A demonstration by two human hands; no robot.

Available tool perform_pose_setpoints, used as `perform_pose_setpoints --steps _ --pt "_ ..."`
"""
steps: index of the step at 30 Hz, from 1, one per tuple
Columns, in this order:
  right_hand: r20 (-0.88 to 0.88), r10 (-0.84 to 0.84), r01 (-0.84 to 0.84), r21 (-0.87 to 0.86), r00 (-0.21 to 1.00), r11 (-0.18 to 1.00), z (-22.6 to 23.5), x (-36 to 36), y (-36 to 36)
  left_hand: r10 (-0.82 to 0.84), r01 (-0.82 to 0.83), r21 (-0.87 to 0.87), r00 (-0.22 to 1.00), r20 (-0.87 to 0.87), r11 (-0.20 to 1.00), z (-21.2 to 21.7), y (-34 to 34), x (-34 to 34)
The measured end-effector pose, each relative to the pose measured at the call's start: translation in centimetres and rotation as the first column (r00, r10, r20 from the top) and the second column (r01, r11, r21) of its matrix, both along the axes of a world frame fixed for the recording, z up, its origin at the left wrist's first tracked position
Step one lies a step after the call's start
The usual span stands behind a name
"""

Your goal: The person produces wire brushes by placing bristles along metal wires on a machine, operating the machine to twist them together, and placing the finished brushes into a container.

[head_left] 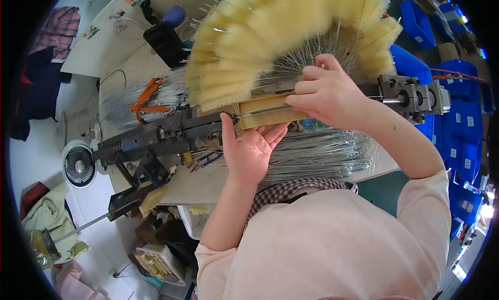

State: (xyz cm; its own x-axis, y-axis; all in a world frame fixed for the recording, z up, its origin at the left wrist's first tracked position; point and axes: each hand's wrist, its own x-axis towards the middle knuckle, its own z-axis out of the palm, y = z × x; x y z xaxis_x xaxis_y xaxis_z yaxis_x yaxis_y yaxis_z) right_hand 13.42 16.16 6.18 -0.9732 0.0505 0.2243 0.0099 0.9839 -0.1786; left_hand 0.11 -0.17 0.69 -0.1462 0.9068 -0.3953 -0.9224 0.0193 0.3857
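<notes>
Gripping tan block [270, 113]: both hands [325, 95], [249, 149]; blue bins [462, 123] right.

Blue storage bins [465, 123] are seen stacked along the right edge of the view, each fronted by a small white rectangular label [469, 122]. Small printed cards [91, 32], white with red and green patches, are seen lying on the pale tabletop at upper left. A dark rectangular phone-like device [165, 43], its screen black, is propped beside them.
</notes>
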Motion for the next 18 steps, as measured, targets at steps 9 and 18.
perform_pose_setpoints --steps 9,18 --pt "-0.02 0.001 0.0 0.051 1.0 0.999 -0.1 -1.0 -0.5 0.011 -0.011 0.005 1.0 -0.002 1.0 -0.3 0.1 -0.1" --pt "-0.214 -0.17 0.156 -0.081 0.962 0.984 2.5 0.2 -0.4 0.027 -0.027 -0.048 1.0 0.01 0.999 0.3 0.2 0.1"
